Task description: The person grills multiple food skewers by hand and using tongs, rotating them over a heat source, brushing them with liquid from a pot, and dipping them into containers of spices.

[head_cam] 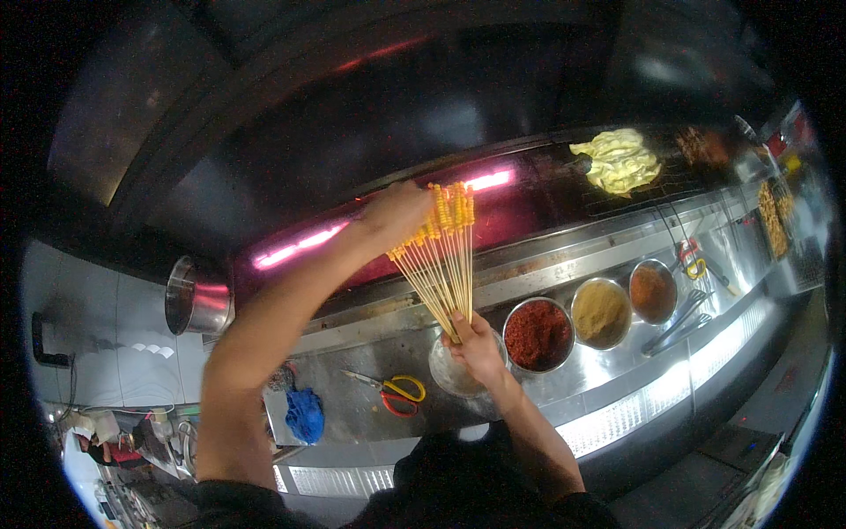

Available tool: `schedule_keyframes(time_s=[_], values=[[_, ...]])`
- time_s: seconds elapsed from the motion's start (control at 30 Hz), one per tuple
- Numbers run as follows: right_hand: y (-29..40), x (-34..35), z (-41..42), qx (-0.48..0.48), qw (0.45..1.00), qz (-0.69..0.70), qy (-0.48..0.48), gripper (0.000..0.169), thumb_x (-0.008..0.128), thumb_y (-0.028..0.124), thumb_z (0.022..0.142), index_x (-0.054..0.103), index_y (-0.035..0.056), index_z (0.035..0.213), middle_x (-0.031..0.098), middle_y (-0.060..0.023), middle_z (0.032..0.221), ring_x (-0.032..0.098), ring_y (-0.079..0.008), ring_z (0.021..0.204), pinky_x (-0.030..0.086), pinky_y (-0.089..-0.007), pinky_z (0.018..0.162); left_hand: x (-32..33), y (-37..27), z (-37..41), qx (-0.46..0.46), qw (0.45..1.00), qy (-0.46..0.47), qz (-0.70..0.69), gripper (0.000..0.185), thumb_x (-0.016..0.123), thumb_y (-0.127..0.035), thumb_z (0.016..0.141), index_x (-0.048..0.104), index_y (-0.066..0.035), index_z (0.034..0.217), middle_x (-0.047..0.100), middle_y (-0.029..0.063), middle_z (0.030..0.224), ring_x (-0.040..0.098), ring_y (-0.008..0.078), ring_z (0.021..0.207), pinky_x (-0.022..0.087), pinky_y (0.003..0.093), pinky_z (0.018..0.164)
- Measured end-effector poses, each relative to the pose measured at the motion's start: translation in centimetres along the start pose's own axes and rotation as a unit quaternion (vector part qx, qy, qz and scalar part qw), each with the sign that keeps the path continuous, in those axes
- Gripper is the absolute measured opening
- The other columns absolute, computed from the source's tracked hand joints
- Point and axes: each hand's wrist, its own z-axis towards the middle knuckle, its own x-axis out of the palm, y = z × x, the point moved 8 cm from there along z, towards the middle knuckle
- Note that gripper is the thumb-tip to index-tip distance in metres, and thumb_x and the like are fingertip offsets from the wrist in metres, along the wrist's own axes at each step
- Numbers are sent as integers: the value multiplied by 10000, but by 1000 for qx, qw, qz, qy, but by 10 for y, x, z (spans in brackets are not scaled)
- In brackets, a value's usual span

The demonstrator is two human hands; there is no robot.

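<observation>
A fan of bamboo skewers point(441, 268) with small yellow-orange pieces of food threaded on their far ends spreads over the glowing grill point(492, 228). My right hand point(474, 347) is closed around the gathered bare ends of the sticks, above a round bowl point(456, 373) of pale contents. At the food ends is my left hand point(400, 208), blurred, with its fingers partly hidden; whether it grips the food or only touches it does not show. My left forearm crosses over the grill's near edge.
Steel bowls of red flakes point(538, 334), tan powder point(601, 313) and orange-brown powder point(652, 291) line the counter at right. Scissors point(396, 393) and a blue cloth point(305, 415) lie nearer left. A steel pot point(198, 297) stands far left. Pale green leafy food point(621, 162) sits on the grill's right part, near tongs point(681, 321).
</observation>
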Motion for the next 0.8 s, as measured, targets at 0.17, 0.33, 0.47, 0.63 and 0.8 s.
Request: schedule_keyframes(time_s=[0.17,0.33,0.47,0.63,0.8], values=[[31,5,-11,26,999,23,-29,276,418,330,936,497,79,1019,522,2,581,339,-33,402,256,-187,366,-6,14,-27,-76,997,25,4,159,523,-101,725,645,-3,751,623,224,798,633,346,762,516,431,666],[34,14,-13,28,999,23,-27,252,430,317,933,509,87,1001,527,-9,624,360,-36,432,271,-177,375,-2,19,-23,-41,999,-8,-5,144,546,-118,715,634,-4,726,620,213,765,632,341,746,516,419,660],[36,9,-15,30,999,22,-39,251,446,324,925,512,93,999,530,-13,625,365,-36,430,268,-174,375,11,31,-36,-31,999,6,28,157,549,-143,725,626,-6,724,608,217,742,623,348,716,504,431,647],[36,10,-12,18,1000,0,-19,285,406,354,937,484,84,980,536,-19,598,397,-46,424,293,-187,370,-2,37,3,-32,997,-59,-33,171,557,-169,744,631,-16,724,614,205,737,618,352,705,500,442,647],[40,12,-14,-12,999,12,-40,275,431,340,928,485,94,1035,549,-28,641,365,-43,408,269,-169,361,-5,54,1,-22,987,-158,29,192,558,-202,754,626,-25,723,621,183,717,626,327,691,505,431,629]])
